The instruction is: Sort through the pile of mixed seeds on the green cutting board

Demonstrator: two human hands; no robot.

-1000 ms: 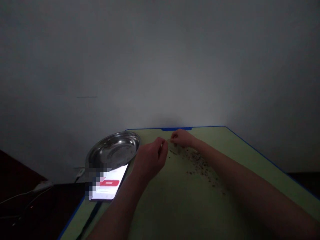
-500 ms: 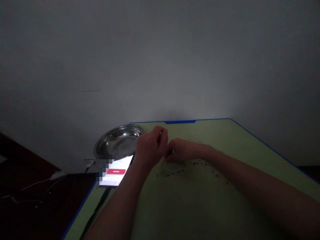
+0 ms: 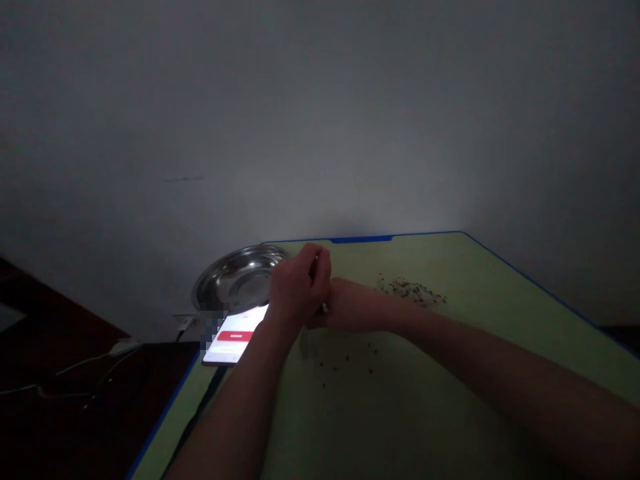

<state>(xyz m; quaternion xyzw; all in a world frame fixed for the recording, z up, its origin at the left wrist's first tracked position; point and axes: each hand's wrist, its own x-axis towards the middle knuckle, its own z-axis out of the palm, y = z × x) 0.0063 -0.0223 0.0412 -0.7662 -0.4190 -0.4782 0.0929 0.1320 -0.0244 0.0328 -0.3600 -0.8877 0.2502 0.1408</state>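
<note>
My left hand is closed, its fingers curled above the table and its wrist near a steel basin. Right beside it, my right hand is also closed, with its fingertips hidden behind the left hand. Below the right fingers shows a faint see-through thing, perhaps plastic, which the right hand seems to grip. Small dark and pale bits, like seeds or beans, lie in a heap beyond the right forearm. A few loose dark bits are scattered nearer me.
A phone with a lit screen lies by the basin at the table's left side. The green table has a blue edge and meets a grey wall. Cables and a plug are at the left, beyond the table.
My right hand has moved left, closer to my left hand, and the see-through thing went left with it. More of the heap and the loose bits now show.
</note>
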